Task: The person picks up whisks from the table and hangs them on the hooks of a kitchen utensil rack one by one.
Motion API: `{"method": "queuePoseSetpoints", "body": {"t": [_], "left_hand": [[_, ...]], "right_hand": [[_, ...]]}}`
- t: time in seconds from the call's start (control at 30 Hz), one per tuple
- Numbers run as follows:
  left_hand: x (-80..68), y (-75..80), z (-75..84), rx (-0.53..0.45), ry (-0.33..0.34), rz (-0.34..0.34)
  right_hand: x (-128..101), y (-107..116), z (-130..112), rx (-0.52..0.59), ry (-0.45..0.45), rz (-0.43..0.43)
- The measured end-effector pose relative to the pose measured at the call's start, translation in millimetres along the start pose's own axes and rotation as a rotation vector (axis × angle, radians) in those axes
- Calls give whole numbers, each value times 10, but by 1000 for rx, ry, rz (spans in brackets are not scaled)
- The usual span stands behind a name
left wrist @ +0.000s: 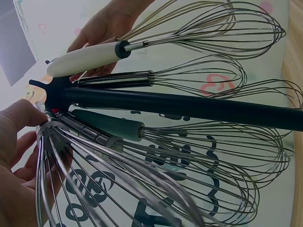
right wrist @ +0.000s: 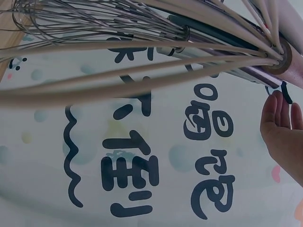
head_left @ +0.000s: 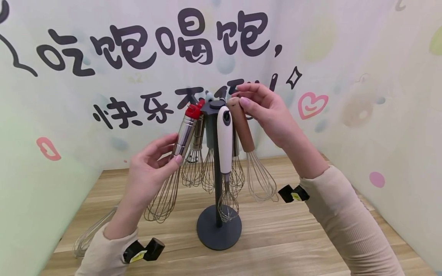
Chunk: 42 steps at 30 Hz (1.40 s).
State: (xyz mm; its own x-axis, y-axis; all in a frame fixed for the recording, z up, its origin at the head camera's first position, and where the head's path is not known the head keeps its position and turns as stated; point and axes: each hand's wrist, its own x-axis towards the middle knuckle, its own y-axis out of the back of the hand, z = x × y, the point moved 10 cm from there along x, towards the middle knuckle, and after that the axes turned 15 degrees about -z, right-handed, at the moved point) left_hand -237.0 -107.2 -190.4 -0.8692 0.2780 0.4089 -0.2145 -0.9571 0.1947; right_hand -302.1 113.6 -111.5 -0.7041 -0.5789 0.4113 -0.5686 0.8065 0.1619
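Whisks hanging round dark rack [head_left: 216, 161] standing on wooden desk [head_left: 276, 237]; left hand [head_left: 152, 168] pinching steel whisk with red cap [head_left: 184, 134] by lower handle, thumb and fingers curling round it, whisk tilting out to left of rack top; right hand [head_left: 267, 111] holding top of brown-handled whisk [head_left: 243, 130] at right of rack, fingertips curling on handle end; white-handled whisk [head_left: 225, 142] hanging at near side; another whisk [head_left: 89, 234] lying on desk at near left.

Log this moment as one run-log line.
left hand: grips steel whisk with red cap | right hand: pinches brown-handled whisk at top | rack: upright, other whisks hanging
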Motion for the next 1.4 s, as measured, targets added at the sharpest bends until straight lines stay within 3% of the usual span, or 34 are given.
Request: {"method": "queuePoseSetpoints", "body": {"t": [0.9, 1.4], "left_hand": [[56, -86, -53, -34, 38, -13], [139, -118, -130, -44, 36, -25]], "right_hand": [[0, 30, -83, -31, 13, -1], [-54, 53, -123, 113, 41, -43]]}}
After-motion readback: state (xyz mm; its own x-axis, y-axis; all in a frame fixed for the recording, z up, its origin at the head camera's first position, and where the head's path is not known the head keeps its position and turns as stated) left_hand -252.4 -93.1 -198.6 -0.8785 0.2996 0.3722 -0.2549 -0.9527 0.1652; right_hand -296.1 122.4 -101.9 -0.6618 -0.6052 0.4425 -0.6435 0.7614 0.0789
